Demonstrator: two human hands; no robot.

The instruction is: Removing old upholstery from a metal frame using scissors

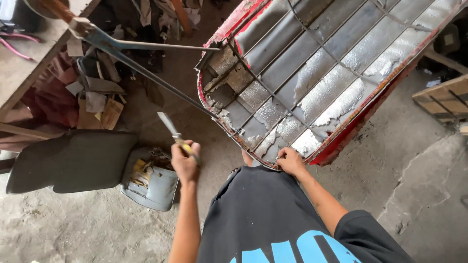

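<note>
Your left hand is raised with the forearm straight up from the near edge, fist clamped on a knife whose blade points far-left. Your right hand reaches forward, elbow bent, fingers pinched on the near rim of the red panel, which lies tilted to the right of the knife. A grey seat cushion lies on the floor at left.
</note>
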